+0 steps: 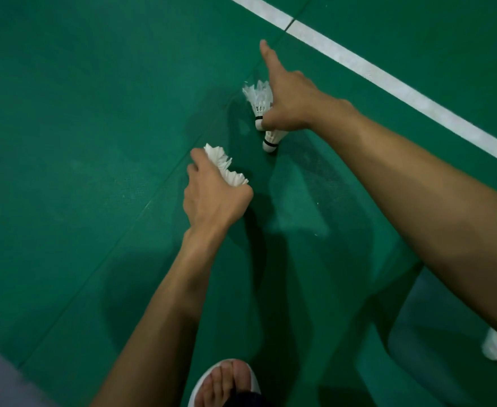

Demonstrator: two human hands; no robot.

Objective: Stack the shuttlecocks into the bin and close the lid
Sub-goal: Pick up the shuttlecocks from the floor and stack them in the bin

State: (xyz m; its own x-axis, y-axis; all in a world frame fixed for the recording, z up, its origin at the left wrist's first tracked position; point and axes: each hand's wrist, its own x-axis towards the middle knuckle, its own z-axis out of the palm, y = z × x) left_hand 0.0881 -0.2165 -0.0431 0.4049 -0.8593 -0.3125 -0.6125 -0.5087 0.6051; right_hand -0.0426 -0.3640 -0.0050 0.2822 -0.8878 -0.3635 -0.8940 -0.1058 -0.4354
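"Shuttlecock A (226, 168): report position."

"It was held in the left hand (216, 201). The fingers were curled round its skirt. White feathers projected past the knuckles, up and to the right. The cork was hidden inside the fist."

"Shuttlecock B (259, 98) and Shuttlecock C (271, 140)?"

"Both were at the right hand (288, 104), further out over the green floor (94, 142) and apart from the left hand. Shuttlecock B stood feathers-up, cork-down, against the left side of the curled fingers. Shuttlecock C protruded below the hand, its black-banded cork toward the camera and its skirt covered by the palm. The cork of Shuttlecock B lay just beside Shuttlecock C; contact could not be confirmed."

"Right hand configuration?"

"The index finger (266, 54) was straight, pointing away and to the left. The remaining fingers were curled round Shuttlecock C. Whether they also gripped Shuttlecock B, and whether either unit touched the floor, could not be determined."

"Surroundings?"

"A white line (388, 80) crossed the floor diagonally beyond the right hand. A bare foot (226, 386) in a white sandal (254, 380) stood at the bottom edge, between the two forearms. A green moulded plastic object (417, 333), blurred, sat under the right forearm at lower right."
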